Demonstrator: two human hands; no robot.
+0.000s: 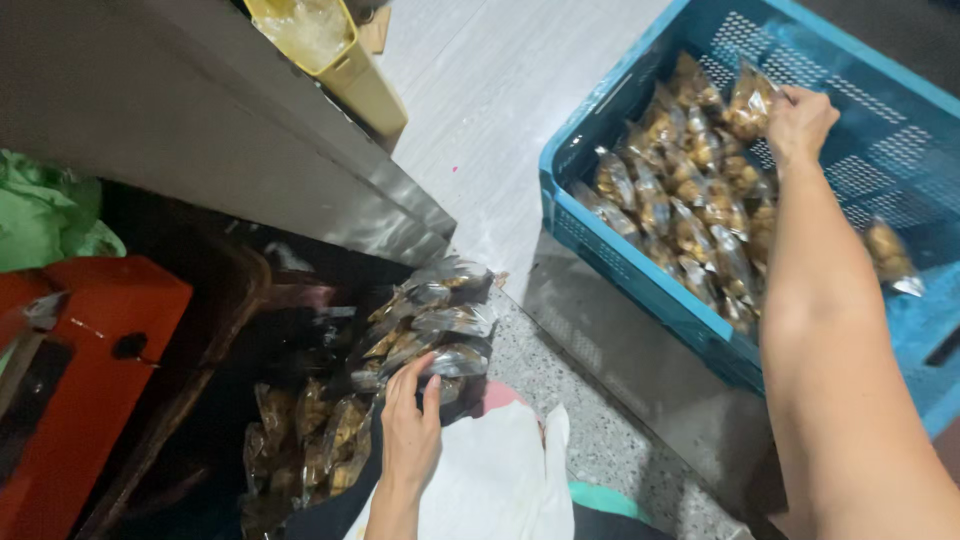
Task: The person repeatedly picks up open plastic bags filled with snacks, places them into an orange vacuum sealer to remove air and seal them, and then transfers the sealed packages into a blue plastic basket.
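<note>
Head view. I see the right hand (797, 122) stretched to the far right, fingers closed around one clear plastic packet of brown snacks (750, 102) at the far end of the row of similar packets (690, 215) standing on edge inside the blue perforated plastic crate (620, 262). A single loose packet (888, 255) lies apart on the crate floor, right of the forearm. Near the centre, the left hand (412, 425) rests with fingers spread against a fanned stack of clear snack packets (432, 325), touching the lowest ones; I cannot tell whether it grips any. More packets (305, 435) lie heaped left of that hand. A red box (85, 385) sits at the near left, a yellow bin (335, 55) far off.
</note>
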